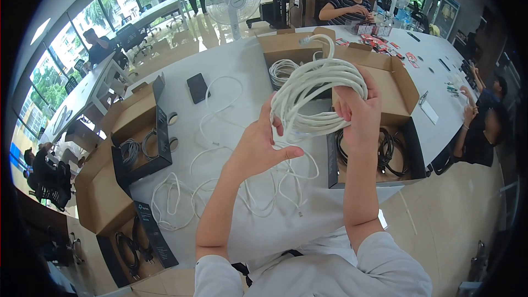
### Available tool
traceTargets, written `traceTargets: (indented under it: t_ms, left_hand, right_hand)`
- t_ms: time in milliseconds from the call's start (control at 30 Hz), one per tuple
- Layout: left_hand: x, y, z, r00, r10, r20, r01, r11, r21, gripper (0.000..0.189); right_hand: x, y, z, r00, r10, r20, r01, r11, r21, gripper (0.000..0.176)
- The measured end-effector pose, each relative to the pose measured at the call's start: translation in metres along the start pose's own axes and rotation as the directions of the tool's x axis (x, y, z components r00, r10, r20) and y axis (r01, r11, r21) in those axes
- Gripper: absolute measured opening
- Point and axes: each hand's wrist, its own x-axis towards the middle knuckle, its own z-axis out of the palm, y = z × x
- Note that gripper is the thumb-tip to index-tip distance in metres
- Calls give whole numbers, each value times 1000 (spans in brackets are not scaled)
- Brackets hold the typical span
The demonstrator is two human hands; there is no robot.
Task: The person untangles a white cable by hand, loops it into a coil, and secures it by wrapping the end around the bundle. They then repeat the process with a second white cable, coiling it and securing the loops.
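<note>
A thick coil of white network cable (319, 91) is held up over the table. My right hand (360, 104) is closed around its right side, with the fingers through the loop. My left hand (261, 140) is at the coil's left edge, thumb stretched out and apart, fingers partly curled and touching or close behind the strands. One cable end with a clear plug (305, 40) sticks out above the coil. Below the hands, a loose white cable (201, 184) lies in tangled loops on the white table (242, 220).
Open cardboard boxes with black cables (393, 151), a grey cable (130, 151) and a white coil (283, 71) surround the table. A dark flat device (197, 88) and tape rolls (173, 132) lie left. A fan (234, 3) stands behind; people sit at other tables.
</note>
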Motion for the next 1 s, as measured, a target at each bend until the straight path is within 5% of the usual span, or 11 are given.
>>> traceTargets:
  t_ms: [67, 167, 267, 467, 567, 633, 767, 867, 967, 1000]
  left_hand:
    - [4, 1, 4, 999, -53, 2, 53, 996, -75, 92]
    - [11, -4, 17, 983, 30, -179, -77, 963, -257, 87]
    - [10, -16, 19, 988, -111, -103, 16, 753, -657, 75]
    - [7, -16, 29, 966, -252, -53, 52, 390, -919, 56]
    - [6, -19, 30, 956, -288, 52, 163, 375, -912, 58]
    - [9, -20, 24, 986, -164, 32, 117, 540, -834, 69]
    - [12, -5, 3, 986, 98, -138, -169, 625, -763, 115]
    - [8, 14, -16, 953, 102, -284, -270, 708, -653, 142]
    - [4, 12, -10, 950, 189, -250, -300, 779, -550, 141]
    - [3, 13, 2, 915, 235, -329, -366, 828, -425, 111]
  right_hand:
    - [0, 4, 1, 1000, 17, -1, -17, 999, 51, 35]
    - [-3, 8, 8, 999, 44, -8, -42, 993, 113, 37]
    - [-7, 11, 12, 997, 79, 9, -79, 978, 194, 39]
    - [-11, 13, 20, 994, 113, -10, -106, 960, 259, 41]
    - [-10, 12, 16, 993, 117, 4, -114, 955, 275, 42]
    - [-7, 11, 14, 992, 125, 9, -122, 952, 282, 42]
    - [-1, 4, 4, 988, 144, 58, -153, 964, 217, 39]
    - [-3, 3, 5, 992, 82, 99, -83, 997, 4, 35]
    - [-10, 5, 14, 984, 51, 172, -33, 993, -110, 33]
    - [-11, 8, 15, 977, 21, 211, 6, 992, -128, 34]
